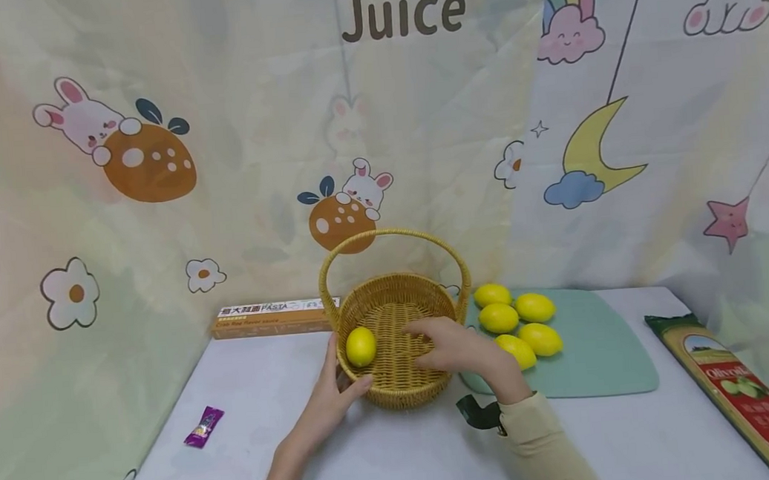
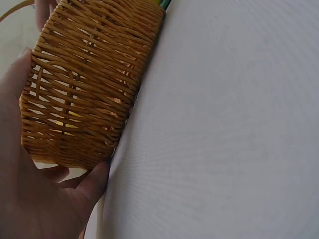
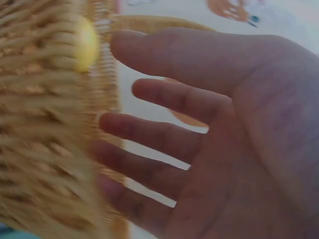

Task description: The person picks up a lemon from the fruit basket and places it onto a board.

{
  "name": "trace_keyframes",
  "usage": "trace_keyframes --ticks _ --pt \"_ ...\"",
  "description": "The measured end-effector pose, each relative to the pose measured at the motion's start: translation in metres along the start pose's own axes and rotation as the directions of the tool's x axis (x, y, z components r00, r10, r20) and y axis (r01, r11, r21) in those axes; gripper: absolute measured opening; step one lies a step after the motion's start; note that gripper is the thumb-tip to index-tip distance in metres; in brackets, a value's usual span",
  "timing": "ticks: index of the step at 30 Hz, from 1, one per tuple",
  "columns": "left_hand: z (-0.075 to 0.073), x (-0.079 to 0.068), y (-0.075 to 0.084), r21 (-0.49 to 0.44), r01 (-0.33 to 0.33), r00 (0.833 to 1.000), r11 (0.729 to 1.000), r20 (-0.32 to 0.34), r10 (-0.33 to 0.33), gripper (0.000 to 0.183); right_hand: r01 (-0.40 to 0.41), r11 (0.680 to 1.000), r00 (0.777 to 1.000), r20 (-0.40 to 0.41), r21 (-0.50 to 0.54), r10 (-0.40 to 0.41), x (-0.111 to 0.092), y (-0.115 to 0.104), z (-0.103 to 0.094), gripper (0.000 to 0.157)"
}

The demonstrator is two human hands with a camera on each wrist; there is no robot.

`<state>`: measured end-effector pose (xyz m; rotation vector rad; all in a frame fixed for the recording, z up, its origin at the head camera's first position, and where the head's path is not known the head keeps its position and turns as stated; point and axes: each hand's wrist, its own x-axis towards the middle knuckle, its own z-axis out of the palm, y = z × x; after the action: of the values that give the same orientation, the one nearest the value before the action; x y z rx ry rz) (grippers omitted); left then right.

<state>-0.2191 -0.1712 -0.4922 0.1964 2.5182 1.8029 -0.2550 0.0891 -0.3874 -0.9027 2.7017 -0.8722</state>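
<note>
A wicker basket (image 1: 402, 396) with a tall arched handle stands on the white table, with one lemon (image 1: 361, 347) lying inside at its left. My left hand (image 1: 332, 400) grips the basket's left side, thumb at the front rim; its fingers (image 2: 94, 181) also show against the weave in the left wrist view. Over the basket's right part hovers my right hand (image 1: 455, 346), fingers apart and holding nothing. In the right wrist view its palm (image 3: 214, 184) faces the camera, the fingertips near the basket's rim. Several lemons (image 1: 535, 307) are grouped on the left of a green cutting board (image 1: 607, 358).
Behind the basket at left lies a pasta box (image 1: 276, 323). A small purple wrapped packet (image 1: 204, 426) is on the table's left side. Along the right edge rests a long olive-oil pasta bag (image 1: 743, 393). A printed curtain (image 1: 249, 130) hangs behind the table.
</note>
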Motion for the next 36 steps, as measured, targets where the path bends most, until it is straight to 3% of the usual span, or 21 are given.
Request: trace_keyframes --ticks 7,12,16,28,36 --pt "-0.001 -0.001 -0.001 -0.004 0.019 1.0 1.0 0.012 -0.019 0.103 -0.006 0.999 1.0 0.006 -0.044 0.007 0.026 -0.007 0.032 0.056" --pt "-0.003 -0.002 -0.001 0.003 0.007 1.0 1.0 0.001 -0.007 0.103 -0.023 0.998 1.0 0.008 -0.067 0.024 0.041 -0.015 0.05 0.066" --pt "-0.002 -0.001 -0.002 0.017 -0.006 1.0 1.0 0.003 0.006 0.104 0.015 0.997 1.0 -0.004 -0.078 -0.015 0.05 -0.017 0.059 0.071" --pt "0.001 0.0 -0.001 0.016 0.007 1.0 1.0 -0.007 -0.007 0.107 0.101 0.975 0.994 -0.022 -0.198 -0.108 0.055 -0.016 0.068 0.056" --pt "0.0 -0.001 0.001 0.008 0.004 1.0 1.0 -0.002 -0.004 0.107 0.102 0.958 0.994 0.002 -0.268 -0.105 0.049 -0.02 0.066 0.046"
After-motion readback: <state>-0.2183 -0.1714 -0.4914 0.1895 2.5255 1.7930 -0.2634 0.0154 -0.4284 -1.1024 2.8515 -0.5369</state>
